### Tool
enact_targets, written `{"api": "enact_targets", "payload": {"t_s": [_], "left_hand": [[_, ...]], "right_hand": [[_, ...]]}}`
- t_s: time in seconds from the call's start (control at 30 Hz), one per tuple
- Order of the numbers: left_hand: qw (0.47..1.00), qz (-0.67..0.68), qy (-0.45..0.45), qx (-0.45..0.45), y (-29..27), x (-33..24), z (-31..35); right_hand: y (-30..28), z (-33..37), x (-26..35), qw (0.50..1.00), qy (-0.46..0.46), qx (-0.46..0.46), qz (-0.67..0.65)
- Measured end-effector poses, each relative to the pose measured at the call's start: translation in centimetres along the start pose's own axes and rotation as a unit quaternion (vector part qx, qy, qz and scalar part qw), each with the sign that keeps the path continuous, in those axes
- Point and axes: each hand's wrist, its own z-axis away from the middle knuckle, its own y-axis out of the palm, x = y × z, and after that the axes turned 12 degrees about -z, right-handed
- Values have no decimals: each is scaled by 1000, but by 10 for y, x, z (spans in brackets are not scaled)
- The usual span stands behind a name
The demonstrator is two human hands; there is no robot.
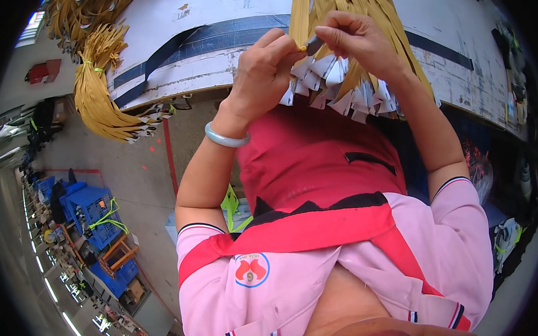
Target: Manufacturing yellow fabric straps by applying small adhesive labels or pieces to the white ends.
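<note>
Both my hands meet over the table's front edge, at the white-tipped ends of a thick bundle of long tan fabric strips (349, 8). My left hand (265, 75) is closed in a pinch on the end of one tan strip, with a bit of yellow showing at its fingertips. My right hand (362, 44) is also closed, its thumb and forefinger pinching a small dark grey piece (313, 46) against that end. What exactly the grey piece is cannot be made out. Several white tips (337, 72) hang over the edge just below my fingers.
The white, worn table (238, 7) carries a dark blue band (227, 34) along its front. A tied tan bundle (94, 85) droops over the edge at left, near another tan pile (82, 14). Blue crates (91, 212) stand on the floor (138, 192) at far left.
</note>
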Motion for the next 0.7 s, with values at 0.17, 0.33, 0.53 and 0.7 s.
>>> {"api": "enact_targets", "payload": {"t_s": [0.17,0.33,0.53,0.7], "left_hand": [[958,70,-231,-154,-69,63,32],[857,80,-389,-328,-95,131,81],[977,-19,-200,-74,-11,63,70],[983,-1,-183,-17,12,34,73]], "right_hand": [[-107,30,-9,965,-44,-258,-1],[-68,42,-3,989,69,-109,70],[-12,20,-2,961,-24,-2,274],[9,11,-7,947,-49,60,313]]}}
